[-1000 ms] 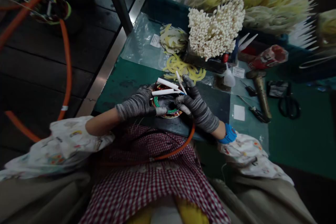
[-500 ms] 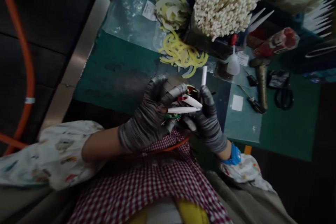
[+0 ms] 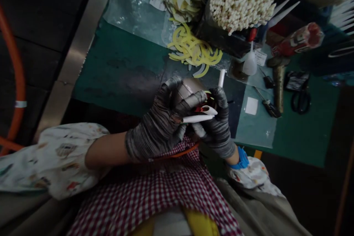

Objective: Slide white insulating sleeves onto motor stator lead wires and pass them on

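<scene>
My left hand (image 3: 157, 118), in a grey striped glove with taped fingertips, is closed around a cylindrical metal motor stator (image 3: 190, 87). Red wires (image 3: 199, 109) show at the stator's right end, partly covered by my fingers. A cut-ended white sleeve (image 3: 209, 110) and a pointed white strip (image 3: 197, 118) stick out there between both hands. My right hand (image 3: 221, 127), gloved the same way, closes on this wired end. Between its thumb and fingers a white stick (image 3: 222, 78) points up; its lower end is hidden.
Yellow curved strips (image 3: 193, 53) lie on the green mat (image 3: 116, 70) beyond my hands. Behind them stand a dense bundle of white sticks (image 3: 246, 0) and a pile of pale strips (image 3: 184, 0). To the right are a hammer (image 3: 278, 88), a screwdriver (image 3: 269, 108), scissors (image 3: 301, 100) and a red can (image 3: 301, 40).
Both hands have shifted slightly right with the stator, and more of its metal side now shows. The white sleeve and strip between the hands sit at a different angle.
</scene>
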A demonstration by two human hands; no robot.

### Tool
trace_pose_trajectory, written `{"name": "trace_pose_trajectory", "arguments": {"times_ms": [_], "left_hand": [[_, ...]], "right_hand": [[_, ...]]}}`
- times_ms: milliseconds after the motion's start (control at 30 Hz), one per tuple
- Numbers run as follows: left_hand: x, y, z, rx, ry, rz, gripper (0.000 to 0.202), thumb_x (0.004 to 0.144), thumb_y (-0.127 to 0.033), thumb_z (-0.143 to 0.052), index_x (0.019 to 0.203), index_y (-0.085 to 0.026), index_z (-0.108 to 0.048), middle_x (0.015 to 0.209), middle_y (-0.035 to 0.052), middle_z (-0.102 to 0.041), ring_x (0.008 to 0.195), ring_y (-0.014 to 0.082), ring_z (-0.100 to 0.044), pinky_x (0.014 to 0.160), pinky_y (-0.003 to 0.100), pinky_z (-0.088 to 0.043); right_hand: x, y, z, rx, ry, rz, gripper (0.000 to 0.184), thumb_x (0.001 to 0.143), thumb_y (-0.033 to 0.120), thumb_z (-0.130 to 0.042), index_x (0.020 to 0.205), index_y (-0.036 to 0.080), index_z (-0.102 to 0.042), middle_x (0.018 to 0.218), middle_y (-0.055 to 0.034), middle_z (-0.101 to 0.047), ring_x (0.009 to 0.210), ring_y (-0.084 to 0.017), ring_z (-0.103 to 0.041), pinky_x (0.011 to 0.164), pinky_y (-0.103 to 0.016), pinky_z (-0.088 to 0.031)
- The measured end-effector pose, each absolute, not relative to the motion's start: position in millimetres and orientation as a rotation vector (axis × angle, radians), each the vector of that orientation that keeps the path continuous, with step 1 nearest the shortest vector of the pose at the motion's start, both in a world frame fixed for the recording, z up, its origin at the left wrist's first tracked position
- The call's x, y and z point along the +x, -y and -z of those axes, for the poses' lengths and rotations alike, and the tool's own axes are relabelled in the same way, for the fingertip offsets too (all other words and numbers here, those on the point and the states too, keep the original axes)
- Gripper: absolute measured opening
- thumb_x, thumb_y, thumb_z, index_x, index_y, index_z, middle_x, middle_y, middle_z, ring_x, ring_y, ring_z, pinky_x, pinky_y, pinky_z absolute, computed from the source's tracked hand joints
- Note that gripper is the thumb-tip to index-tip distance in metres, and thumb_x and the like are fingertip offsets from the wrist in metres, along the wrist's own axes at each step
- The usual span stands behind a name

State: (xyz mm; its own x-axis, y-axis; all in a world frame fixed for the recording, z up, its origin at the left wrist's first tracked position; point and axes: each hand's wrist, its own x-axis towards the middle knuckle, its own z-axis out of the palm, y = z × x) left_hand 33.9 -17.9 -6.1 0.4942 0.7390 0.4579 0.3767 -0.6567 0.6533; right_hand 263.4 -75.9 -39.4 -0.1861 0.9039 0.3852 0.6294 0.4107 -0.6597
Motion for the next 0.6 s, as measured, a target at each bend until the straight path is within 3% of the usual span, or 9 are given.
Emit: {"name": "trace_pose_trajectory", "arguments": {"times_ms": [100,233,333,467,600], "left_hand": [[32,18,5,2.275,-0.924,-0.973,0.066,0.105,-0.027,-0.055,0.171,-0.028,-0.053,0.179,0.0091,-0.053,0.176,0.0374,-0.04,0.147,0.06,-0.038],[29,15,1,2.303,-0.876,-0.948,0.07,0.104,-0.027,-0.056,0.173,-0.025,-0.049,0.18,0.0105,-0.053,0.178,0.0381,-0.036,0.147,0.062,-0.037],[28,13,-3,2.305,-0.87,-0.927,0.07,0.104,-0.025,-0.057,0.174,-0.03,-0.048,0.175,0.0063,-0.059,0.177,0.0356,-0.038,0.148,0.06,-0.038],[28,12,-6,2.292,-0.863,-0.916,0.07,0.104,-0.024,-0.058,0.173,-0.029,-0.049,0.174,0.0085,-0.059,0.176,0.0373,-0.04,0.147,0.062,-0.04],[30,14,-1,2.252,-0.875,-0.945,0.068,0.103,-0.027,-0.065,0.17,-0.027,-0.053,0.175,0.0111,-0.056,0.175,0.0419,-0.041,0.145,0.065,-0.041]], "right_hand": [[265,73,32,-1.286,1.983,-0.432,0.078,0.113,0.03,-0.064,0.181,0.057,-0.036,0.198,0.0098,-0.013,0.177,-0.042,-0.036,0.136,-0.075,-0.049],[273,70,36,-1.327,2.021,-0.447,0.088,0.109,0.028,-0.07,0.181,0.06,-0.031,0.197,0.0081,-0.017,0.177,-0.045,-0.035,0.139,-0.077,-0.044],[280,68,43,-1.254,2.035,-0.491,0.092,0.107,0.028,-0.074,0.18,0.062,-0.031,0.197,0.0085,-0.015,0.177,-0.047,-0.034,0.138,-0.08,-0.041],[282,68,46,-1.281,2.07,-0.47,0.103,0.102,0.028,-0.083,0.18,0.065,-0.027,0.196,0.0068,-0.015,0.177,-0.046,-0.033,0.138,-0.082,-0.04],[276,70,40,-1.35,2.004,-0.578,0.108,0.104,0.024,-0.079,0.183,0.062,-0.015,0.196,0.0023,-0.02,0.175,-0.044,-0.04,0.136,-0.077,-0.046]]}}
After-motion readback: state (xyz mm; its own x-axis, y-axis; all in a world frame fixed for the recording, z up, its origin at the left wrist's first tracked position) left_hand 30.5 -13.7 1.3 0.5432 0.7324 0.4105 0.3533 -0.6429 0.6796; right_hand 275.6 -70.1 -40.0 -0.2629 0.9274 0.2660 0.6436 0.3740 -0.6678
